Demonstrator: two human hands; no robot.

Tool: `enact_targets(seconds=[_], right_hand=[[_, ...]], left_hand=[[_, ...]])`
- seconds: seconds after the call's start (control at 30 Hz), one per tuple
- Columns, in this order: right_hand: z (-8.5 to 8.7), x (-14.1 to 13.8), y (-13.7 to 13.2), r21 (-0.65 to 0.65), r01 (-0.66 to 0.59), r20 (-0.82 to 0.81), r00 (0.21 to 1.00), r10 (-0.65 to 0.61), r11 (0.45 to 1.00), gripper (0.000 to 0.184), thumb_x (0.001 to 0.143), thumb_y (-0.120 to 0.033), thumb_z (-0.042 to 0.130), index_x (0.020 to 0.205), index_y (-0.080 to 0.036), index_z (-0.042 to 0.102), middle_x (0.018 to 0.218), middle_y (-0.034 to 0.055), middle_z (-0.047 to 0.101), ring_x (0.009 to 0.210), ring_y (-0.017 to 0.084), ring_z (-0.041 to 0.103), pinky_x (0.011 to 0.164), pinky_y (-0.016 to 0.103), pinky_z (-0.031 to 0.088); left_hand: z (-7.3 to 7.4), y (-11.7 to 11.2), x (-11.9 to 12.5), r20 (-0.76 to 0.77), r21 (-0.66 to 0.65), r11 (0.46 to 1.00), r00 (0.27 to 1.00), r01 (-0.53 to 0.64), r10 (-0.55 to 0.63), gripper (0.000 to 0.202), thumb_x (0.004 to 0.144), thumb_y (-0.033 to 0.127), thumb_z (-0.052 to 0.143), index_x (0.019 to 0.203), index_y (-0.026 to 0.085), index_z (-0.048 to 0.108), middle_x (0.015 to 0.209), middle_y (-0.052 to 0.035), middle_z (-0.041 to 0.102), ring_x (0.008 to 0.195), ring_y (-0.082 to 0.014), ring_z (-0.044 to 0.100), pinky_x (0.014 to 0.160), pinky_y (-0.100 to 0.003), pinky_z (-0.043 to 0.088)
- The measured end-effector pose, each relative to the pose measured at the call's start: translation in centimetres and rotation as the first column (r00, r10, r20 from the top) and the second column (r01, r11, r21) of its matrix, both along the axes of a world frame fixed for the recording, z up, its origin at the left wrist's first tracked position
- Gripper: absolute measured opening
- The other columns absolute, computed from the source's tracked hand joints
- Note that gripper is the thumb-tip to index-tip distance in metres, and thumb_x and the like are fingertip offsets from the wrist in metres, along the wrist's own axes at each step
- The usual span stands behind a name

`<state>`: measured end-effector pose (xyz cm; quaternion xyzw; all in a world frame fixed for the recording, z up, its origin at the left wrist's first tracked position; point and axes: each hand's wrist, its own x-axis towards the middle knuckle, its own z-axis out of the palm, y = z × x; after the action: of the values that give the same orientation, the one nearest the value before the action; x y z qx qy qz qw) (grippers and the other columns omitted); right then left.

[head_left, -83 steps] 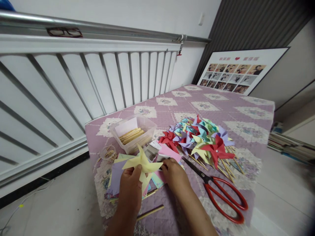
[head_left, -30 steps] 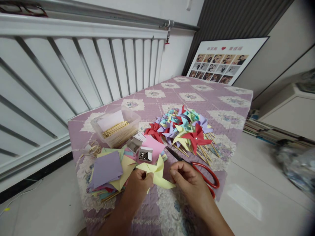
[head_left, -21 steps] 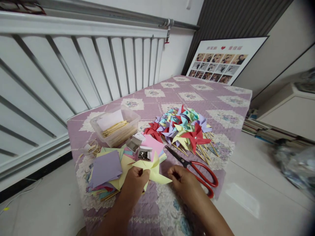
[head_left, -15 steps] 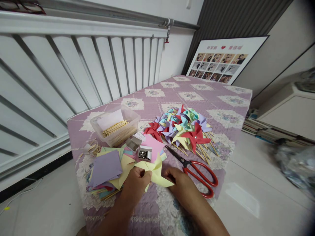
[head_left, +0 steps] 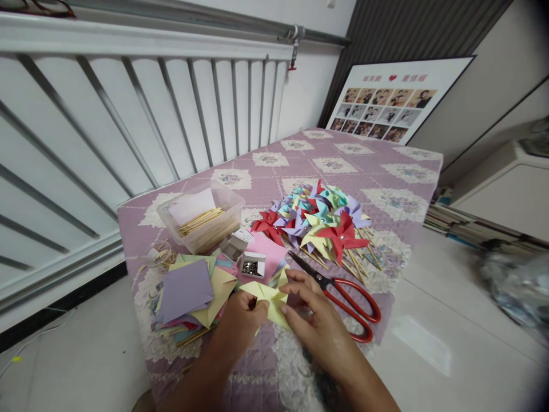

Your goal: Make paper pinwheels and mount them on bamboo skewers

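A pale yellow paper pinwheel (head_left: 277, 312) is held low over the front of the table, its blades partly covered by my fingers. My left hand (head_left: 241, 319) pinches its left side between thumb and bent fingers. From the right, my right hand (head_left: 316, 320) has its curved fingers and thumb on the pinwheel's right blades, with the thumb somewhat apart from the fingers. Just behind the pinwheel sits a small box of metal fasteners (head_left: 253, 266). Scissors with red handles (head_left: 343, 292) lie right beside my right hand.
Several finished pinwheels on sticks (head_left: 319, 223) are heaped at the back right. A clear plastic box of wooden sticks (head_left: 234, 209) stands at the back left. Stacked coloured paper squares (head_left: 186, 292) lie left of my hands. A radiator (head_left: 141, 114) borders the table's far left side.
My right hand has come up and left, from the pinwheel's lower right tip onto its right blades, its fingers lifting. My left hand keeps its pinch.
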<state>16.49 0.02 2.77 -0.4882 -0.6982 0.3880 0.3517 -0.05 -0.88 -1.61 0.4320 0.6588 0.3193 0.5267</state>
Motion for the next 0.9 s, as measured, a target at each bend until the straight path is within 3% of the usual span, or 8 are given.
enact_targets(seconds=[0.3, 0.67, 0.9], right_hand=[[-0.6, -0.4, 0.2, 0.067, -0.036, 0.137, 0.990, 0.027, 0.997, 0.007, 0.084, -0.021, 0.054, 0.081, -0.022, 0.060, 0.115, 0.0115, 0.058, 0.123, 0.029, 0.048, 0.094, 0.042, 0.043], [-0.5, -0.9, 0.3, 0.046, -0.020, 0.098, 0.995, 0.016, 0.999, 0.011, 0.083, -0.019, 0.054, 0.075, -0.022, 0.061, 0.106, 0.0087, 0.061, 0.108, 0.026, 0.056, 0.087, 0.038, 0.046], [-0.5, -0.9, 0.4, 0.063, 0.000, 0.112, 0.994, -0.007, 0.998, 0.012, 0.082, -0.019, 0.055, 0.071, -0.022, 0.059, 0.101, 0.0087, 0.062, 0.107, 0.026, 0.056, 0.085, 0.037, 0.046]], left_hand=[[0.9, -0.3, 0.1, -0.081, 0.031, 0.999, 0.997, 0.019, -0.017, 0.018, 0.072, 0.031, 0.057, 0.069, 0.015, 0.065, 0.053, 0.0012, 0.056, 0.049, -0.0124, 0.045, 0.046, -0.024, 0.028], [2.0, -0.6, 0.2, -0.057, 0.062, 0.998, 0.998, 0.016, -0.012, 0.018, 0.072, 0.030, 0.060, 0.058, 0.018, 0.059, 0.054, 0.0008, 0.057, 0.053, -0.0135, 0.047, 0.049, -0.024, 0.031], [1.8, -0.5, 0.1, -0.053, 0.018, 1.000, 0.998, 0.020, -0.019, 0.019, 0.070, 0.033, 0.061, 0.059, 0.017, 0.061, 0.049, 0.0023, 0.052, 0.050, -0.0129, 0.044, 0.048, -0.024, 0.029]])
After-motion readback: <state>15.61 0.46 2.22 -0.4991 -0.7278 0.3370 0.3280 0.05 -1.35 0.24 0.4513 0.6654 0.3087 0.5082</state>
